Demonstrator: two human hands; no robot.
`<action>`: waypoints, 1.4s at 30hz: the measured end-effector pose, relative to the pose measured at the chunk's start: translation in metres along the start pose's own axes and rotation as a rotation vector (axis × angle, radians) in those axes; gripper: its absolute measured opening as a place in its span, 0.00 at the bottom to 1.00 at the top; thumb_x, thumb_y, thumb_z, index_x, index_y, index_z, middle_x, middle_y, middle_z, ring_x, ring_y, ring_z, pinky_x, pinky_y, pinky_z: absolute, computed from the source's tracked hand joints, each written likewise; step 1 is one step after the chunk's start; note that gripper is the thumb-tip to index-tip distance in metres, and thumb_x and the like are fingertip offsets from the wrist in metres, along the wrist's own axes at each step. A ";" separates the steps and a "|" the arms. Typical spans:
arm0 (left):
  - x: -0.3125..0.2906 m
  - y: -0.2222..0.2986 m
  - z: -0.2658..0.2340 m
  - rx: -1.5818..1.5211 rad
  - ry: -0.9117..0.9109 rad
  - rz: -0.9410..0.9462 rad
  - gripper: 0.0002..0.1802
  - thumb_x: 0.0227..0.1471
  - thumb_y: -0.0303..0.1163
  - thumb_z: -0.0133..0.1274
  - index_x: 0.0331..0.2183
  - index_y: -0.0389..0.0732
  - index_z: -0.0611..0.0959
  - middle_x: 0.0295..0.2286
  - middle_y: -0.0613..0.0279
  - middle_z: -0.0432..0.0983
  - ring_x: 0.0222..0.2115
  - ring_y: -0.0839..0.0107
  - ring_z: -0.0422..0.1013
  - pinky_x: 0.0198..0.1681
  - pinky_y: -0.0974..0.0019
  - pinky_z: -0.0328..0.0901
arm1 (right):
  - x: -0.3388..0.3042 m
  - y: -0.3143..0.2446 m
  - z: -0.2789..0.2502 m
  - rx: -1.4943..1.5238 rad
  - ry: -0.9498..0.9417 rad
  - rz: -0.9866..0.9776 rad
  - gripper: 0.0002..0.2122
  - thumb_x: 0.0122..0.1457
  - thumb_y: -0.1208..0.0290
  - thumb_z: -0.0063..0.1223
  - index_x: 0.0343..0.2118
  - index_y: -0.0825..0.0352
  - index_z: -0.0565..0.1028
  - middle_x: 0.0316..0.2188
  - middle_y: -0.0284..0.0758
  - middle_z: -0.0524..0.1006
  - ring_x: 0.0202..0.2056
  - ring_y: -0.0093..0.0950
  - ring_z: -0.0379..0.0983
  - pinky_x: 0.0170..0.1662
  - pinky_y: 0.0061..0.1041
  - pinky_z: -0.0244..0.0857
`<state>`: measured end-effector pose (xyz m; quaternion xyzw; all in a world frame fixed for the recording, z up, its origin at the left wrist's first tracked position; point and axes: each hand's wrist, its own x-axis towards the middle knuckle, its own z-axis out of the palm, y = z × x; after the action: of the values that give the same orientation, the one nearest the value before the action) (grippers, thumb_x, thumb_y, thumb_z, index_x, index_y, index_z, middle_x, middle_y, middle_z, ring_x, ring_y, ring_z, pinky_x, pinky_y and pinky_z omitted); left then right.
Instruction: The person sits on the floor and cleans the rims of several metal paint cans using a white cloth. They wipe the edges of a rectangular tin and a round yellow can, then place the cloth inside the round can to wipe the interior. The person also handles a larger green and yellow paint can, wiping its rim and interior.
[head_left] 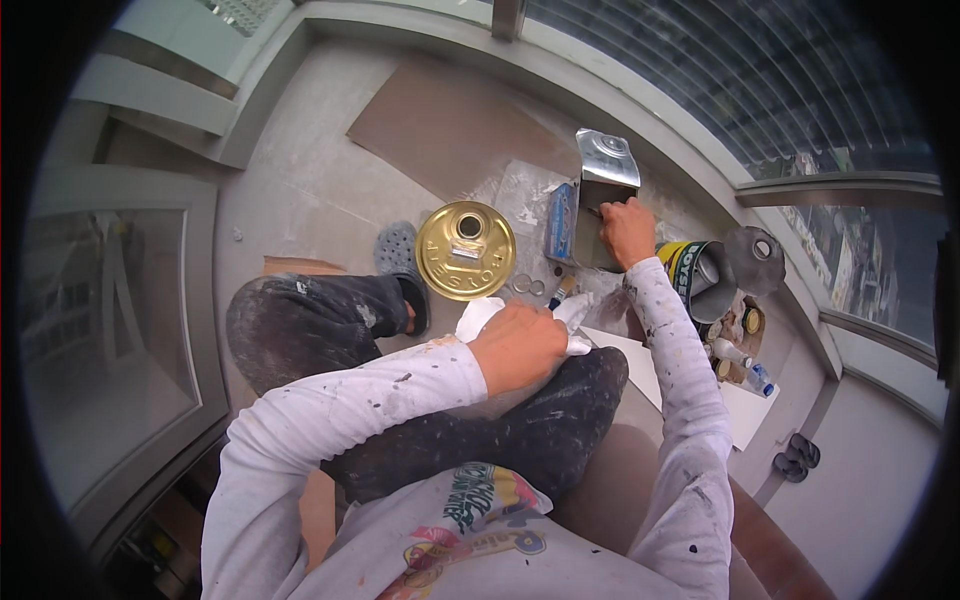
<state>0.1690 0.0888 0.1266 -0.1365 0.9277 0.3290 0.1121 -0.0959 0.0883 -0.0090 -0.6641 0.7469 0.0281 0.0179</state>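
My left hand [517, 348] is closed around a crumpled white rag [480, 316], whose ends stick out on both sides of the fist above my lap. Farther off to the right, my right hand [628, 232] reaches into the mouth of a square metal tin [607, 157] with its cut top bent up. Its fingers are pinched together; a thin dark bit shows at their tips, but what it is stays hidden. Against the tin leans a blue box [561, 222]. A gold-topped round paint can [466, 278] stands left of it. Near the rag lies a paintbrush [562, 291].
Beside my right wrist is an open yellow-and-green can [683, 268], with a grey round lid [752, 262] behind it. Several jars and bottles [730, 352] stand farther right. Brown cardboard [440, 125] covers the floor ahead. Slippers [796, 457] lie right; a glass door [115, 320] is left.
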 end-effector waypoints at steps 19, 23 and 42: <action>0.001 -0.003 0.008 0.145 0.040 0.141 0.14 0.38 0.28 0.56 0.32 0.35 0.77 0.28 0.51 0.76 0.32 0.56 0.75 0.39 0.58 0.64 | -0.023 -0.021 -0.013 0.073 0.214 0.018 0.06 0.40 0.74 0.56 0.25 0.62 0.76 0.25 0.31 0.76 0.33 0.34 0.70 0.34 0.35 0.67; -0.002 0.003 0.006 0.153 0.041 0.126 0.14 0.38 0.29 0.56 0.32 0.35 0.77 0.28 0.51 0.76 0.32 0.56 0.75 0.39 0.58 0.64 | -0.027 -0.014 -0.035 0.093 0.292 0.026 0.06 0.42 0.72 0.56 0.26 0.62 0.77 0.26 0.31 0.77 0.34 0.34 0.70 0.35 0.34 0.66; -0.002 0.003 0.011 0.163 0.001 0.126 0.12 0.40 0.29 0.55 0.31 0.34 0.79 0.28 0.50 0.76 0.31 0.57 0.75 0.38 0.58 0.65 | -0.015 -0.007 -0.012 -0.012 0.049 -0.024 0.05 0.43 0.70 0.54 0.22 0.60 0.81 0.22 0.35 0.79 0.36 0.32 0.71 0.40 0.35 0.58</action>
<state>0.1710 0.0984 0.1205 -0.0685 0.9582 0.2587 0.1017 -0.0868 0.1019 0.0041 -0.6735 0.7390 0.0160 -0.0043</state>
